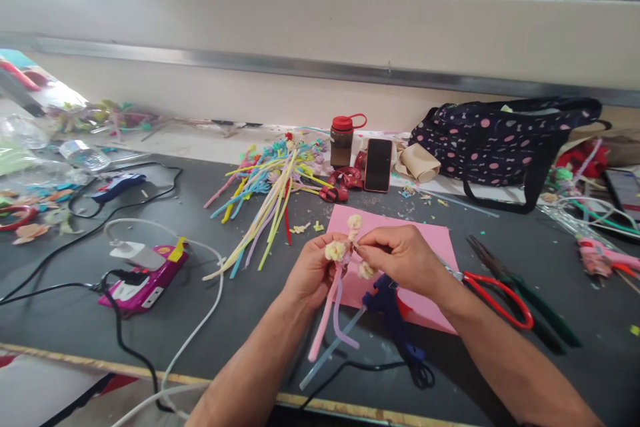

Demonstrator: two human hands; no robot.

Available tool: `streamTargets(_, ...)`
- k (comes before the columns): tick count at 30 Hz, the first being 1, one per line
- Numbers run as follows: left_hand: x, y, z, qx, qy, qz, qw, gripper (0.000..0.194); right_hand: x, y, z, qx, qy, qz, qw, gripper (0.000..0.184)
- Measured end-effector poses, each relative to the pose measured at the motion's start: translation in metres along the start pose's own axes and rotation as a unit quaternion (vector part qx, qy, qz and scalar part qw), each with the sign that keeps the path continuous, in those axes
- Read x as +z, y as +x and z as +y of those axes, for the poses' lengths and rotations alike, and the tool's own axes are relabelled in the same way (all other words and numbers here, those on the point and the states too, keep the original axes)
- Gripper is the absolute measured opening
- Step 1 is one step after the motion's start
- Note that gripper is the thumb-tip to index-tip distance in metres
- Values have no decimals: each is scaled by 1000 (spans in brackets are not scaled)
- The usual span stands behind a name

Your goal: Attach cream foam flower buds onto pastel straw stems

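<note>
My left hand [314, 271] is closed around a small bunch of pipe-cleaner flowers [335, 252] with cream fuzzy heads. A pink stem [324, 323] and a lilac stem [344, 330] hang below its fingers. My right hand [407, 255] pinches at the bunch between the flower heads; whatever is between its fingertips is too small to make out. Both hands are above a pink sheet [433, 247]. Beneath them lies a dark blue glue gun [389, 310], a translucent glue stick [327, 357] sticking out of its back.
Red-handled scissors [525, 313] and green-handled pliers [550, 323] lie at the right. Pipe-cleaner flowers with long stems [270, 213] are piled behind. Further back stand a bottle [342, 147], a phone [379, 165] and a patterned bag [480, 143]. A purple power strip [145, 283] and cables occupy the left.
</note>
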State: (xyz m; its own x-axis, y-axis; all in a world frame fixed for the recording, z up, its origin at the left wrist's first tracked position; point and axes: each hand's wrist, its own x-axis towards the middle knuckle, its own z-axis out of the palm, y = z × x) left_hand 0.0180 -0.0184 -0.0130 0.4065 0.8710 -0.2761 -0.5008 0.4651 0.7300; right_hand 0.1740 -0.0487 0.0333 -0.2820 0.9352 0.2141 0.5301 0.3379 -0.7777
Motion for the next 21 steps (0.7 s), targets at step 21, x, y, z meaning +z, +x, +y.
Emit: streamTargets(21, 4, -12, 6, 95, 517, -150, 837, 11, -25, -10, -3, -130, -299, -96, 940, 14)
